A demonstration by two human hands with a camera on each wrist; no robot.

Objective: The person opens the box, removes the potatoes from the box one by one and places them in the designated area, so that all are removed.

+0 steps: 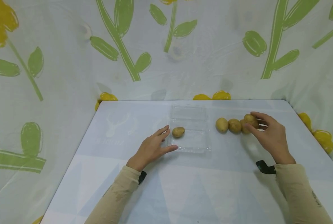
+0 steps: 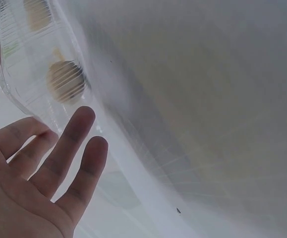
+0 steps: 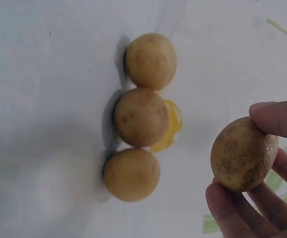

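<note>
My right hand (image 1: 273, 137) holds a potato (image 3: 242, 154) between thumb and fingers, raised above the table at the right. Three more potatoes lie in a touching row: a pale one (image 3: 150, 61), a browner one (image 3: 141, 117) and another pale one (image 3: 132, 174). A clear plastic container (image 1: 192, 150) lies to the left of that row, with one potato (image 1: 178, 132) inside at its left. At the container's left side is my left hand (image 1: 150, 148), fingers spread and the thumb by the front left corner. Whether its fingertips touch the plastic I cannot tell.
The pale table (image 1: 183, 189) bears a faint printed pattern. Behind and beside it hangs a white sheet (image 1: 205, 62) with green stems and yellow flowers. Black straps (image 1: 265, 168) show at both wrists.
</note>
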